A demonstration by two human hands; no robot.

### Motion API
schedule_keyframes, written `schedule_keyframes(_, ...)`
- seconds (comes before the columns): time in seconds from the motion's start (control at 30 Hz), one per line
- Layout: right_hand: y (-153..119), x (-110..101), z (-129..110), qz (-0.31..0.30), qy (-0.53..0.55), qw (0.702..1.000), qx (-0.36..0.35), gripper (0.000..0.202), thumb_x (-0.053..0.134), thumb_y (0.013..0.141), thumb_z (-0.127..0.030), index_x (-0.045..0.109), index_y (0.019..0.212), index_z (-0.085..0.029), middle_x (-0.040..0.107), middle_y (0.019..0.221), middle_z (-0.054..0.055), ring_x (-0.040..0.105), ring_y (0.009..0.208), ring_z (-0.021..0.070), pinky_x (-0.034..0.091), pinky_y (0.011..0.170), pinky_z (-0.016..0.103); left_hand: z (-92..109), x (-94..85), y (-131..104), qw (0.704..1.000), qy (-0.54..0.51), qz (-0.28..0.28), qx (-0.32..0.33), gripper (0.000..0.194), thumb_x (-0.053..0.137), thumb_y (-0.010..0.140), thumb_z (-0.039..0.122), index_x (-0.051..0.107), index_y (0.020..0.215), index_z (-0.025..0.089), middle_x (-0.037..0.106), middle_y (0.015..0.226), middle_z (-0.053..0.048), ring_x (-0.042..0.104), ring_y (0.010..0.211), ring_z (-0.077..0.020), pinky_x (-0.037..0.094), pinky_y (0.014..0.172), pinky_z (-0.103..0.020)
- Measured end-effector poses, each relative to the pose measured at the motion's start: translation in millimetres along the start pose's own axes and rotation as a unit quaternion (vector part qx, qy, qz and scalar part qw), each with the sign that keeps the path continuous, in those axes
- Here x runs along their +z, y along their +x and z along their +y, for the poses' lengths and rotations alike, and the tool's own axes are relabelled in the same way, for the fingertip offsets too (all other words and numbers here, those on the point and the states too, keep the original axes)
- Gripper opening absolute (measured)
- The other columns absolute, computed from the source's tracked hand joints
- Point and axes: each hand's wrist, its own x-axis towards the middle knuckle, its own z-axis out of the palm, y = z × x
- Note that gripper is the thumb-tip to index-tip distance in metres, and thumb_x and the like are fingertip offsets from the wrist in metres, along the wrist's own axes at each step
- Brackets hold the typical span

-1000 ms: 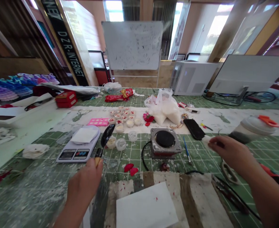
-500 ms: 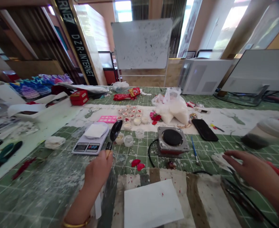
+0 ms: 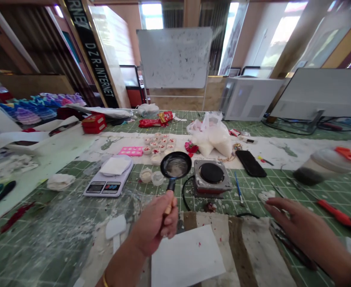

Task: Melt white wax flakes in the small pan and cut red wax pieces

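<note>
My left hand (image 3: 160, 217) is closed round the wooden handle of a small black frying pan (image 3: 175, 165), held over the mat with its inside facing me. Right of the pan sits a small electric hot plate (image 3: 212, 177) with a round black top. My right hand (image 3: 291, 219) rests low at the right, its fingers stretched out by a crumpled white tissue (image 3: 265, 196); whether it touches the tissue is hard to tell. Behind the pan stand several small clear cups (image 3: 155, 150) with pale filling and red bits. A white sheet (image 3: 187, 257) lies in front.
A kitchen scale (image 3: 108, 176) with a white pad on it stands left of the cups. A white spatula (image 3: 115, 229) lies near my left forearm. To the right are a phone (image 3: 250, 163), a blue brush (image 3: 238, 187), a red-handled tool (image 3: 339, 215) and a shaker bottle (image 3: 326, 165).
My left hand has carried the pan to the right, away from the scale, and turned its inside toward me. My right hand stays near the tissue.
</note>
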Motion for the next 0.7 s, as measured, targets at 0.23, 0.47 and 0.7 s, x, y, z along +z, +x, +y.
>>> schedule_keyframes(0.23, -16.1, 3.8, 1.1, -0.021, 0.05, 0.999, 0.004, 0.031, 0.04, 0.081, -0.047, 0.062, 0.087, -0.026, 0.067, 0.095, 0.006, 0.062, 0.087, 0.0255, 0.047, 0.078, 0.038, -9.9, 29.4, 4.2, 0.997, -0.042, -0.064, -0.014, 0.03, 0.04, 0.087, 0.04, 0.046, 0.069, 0.018, 0.032, 0.04, 0.01, 0.022, 0.03, -0.0027, 0.03, 0.032, -0.015)
schedule_keyframes(0.47, -5.9, 18.7, 18.4, -0.021, -0.09, 0.995, -0.021, 0.035, 0.039, 0.086, -0.038, 0.064, 0.098, -0.017, 0.065, 0.101, 0.011, 0.059, 0.092, 0.0284, 0.042, 0.085, 0.041, -28.5, -0.4, -12.6, 0.901, -0.339, -0.27, -0.022, 0.028, 0.032, 0.088, 0.03, 0.046, 0.068, 0.017, 0.025, 0.034, 0.012, 0.013, 0.023, -0.0013, 0.031, 0.03, -0.012)
schedule_keyframes(0.7, 16.6, 43.3, 57.3, -0.095, -0.174, 0.98, 0.011, 0.043, 0.039, 0.085, -0.032, 0.053, 0.123, -0.016, 0.058, 0.113, 0.019, 0.057, 0.096, 0.0317, 0.039, 0.082, 0.043, -56.8, -14.0, -15.1, 0.873, -0.358, -0.317, -0.091, 0.025, 0.043, 0.073, 0.021, 0.028, 0.052, 0.02, 0.023, 0.028, 0.01, 0.012, 0.02, -0.0025, 0.022, 0.027, -0.013)
